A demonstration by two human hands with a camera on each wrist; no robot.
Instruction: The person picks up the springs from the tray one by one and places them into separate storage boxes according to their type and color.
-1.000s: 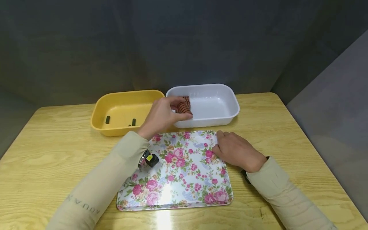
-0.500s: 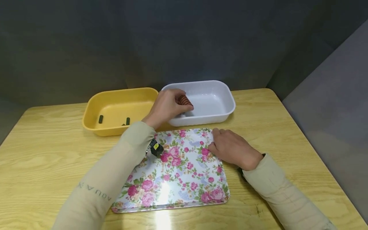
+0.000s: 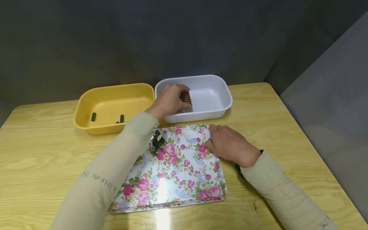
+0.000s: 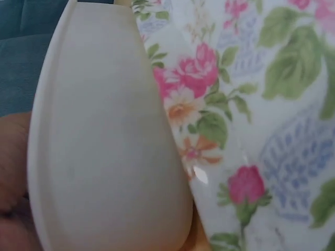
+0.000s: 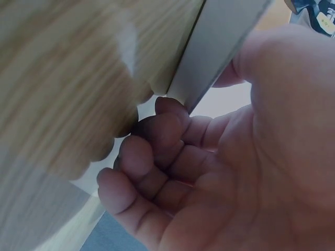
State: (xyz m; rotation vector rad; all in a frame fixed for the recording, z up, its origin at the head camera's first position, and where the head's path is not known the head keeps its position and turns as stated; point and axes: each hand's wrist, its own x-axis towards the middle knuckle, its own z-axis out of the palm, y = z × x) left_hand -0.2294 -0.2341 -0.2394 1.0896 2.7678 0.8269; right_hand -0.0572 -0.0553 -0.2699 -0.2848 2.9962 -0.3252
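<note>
My left hand point(image 3: 168, 99) reaches into the left end of the white bin point(image 3: 198, 116). Thumb and fingers grip a reddish-brown ridged bundle point(image 3: 186, 97); the palm hides part of it, and its exact kind does not show. In the left wrist view, only the edge of that hand point(image 4: 13, 178) appears behind the bin's wall point(image 4: 110, 130). My right hand point(image 3: 231, 145) holds the back right corner of the floral tray point(image 3: 184, 174). The right wrist view shows its fingers point(image 5: 157, 130) curled against the tray's edge point(image 5: 214, 47), thumb on the other side.
A yellow bin point(image 3: 115, 128) stands left of the white one, with small dark green pieces, one point(image 3: 93, 117) near its left end and another point(image 3: 122, 118) near its front. Both bins sit at the back of the wooden table point(image 3: 43, 153), before a dark backdrop point(image 3: 143, 38).
My left hand has gone deeper into the white bin, lowering the ridged bundle. The right hand stays at the tray corner; the whole scene shifts slightly left in view.
</note>
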